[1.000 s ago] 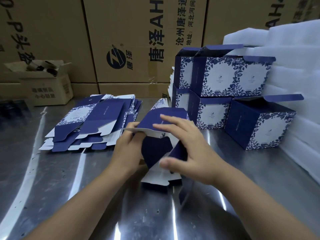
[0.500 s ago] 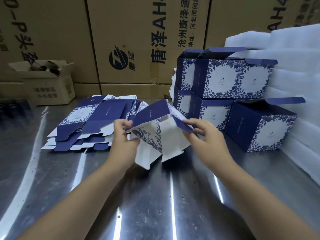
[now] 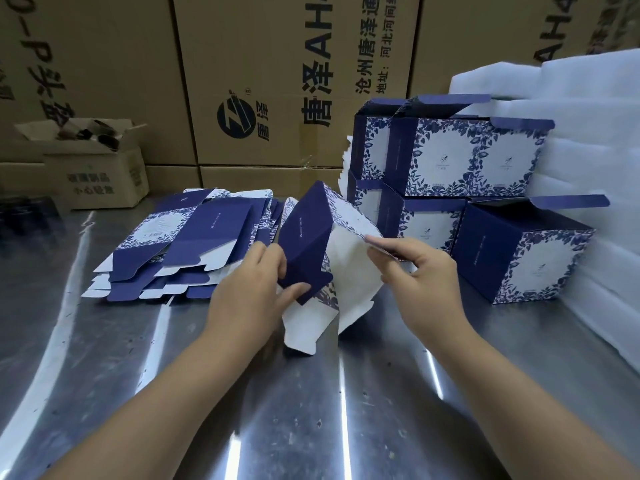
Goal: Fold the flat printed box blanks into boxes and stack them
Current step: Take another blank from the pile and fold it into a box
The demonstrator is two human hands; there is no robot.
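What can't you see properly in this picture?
All in the head view:
- Tiny writing on the half-folded box: too small to read.
- Flat blank pile: lower sheets covered by the top ones, so uncountable.
- Stack of folded boxes: rear ones hidden behind the front ones.
- Small open carton: its dark contents are too blurred to name.

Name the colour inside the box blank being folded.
The box blank is plain white inside; head view.

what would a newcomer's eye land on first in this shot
The half-opened box blank at centre, navy and floral outside, white inside, pinched by the left hand and right hand over the shiny metal table. Next, the folded boxes stacked at the right rear, and the pile of flat blanks lying left of the hands.
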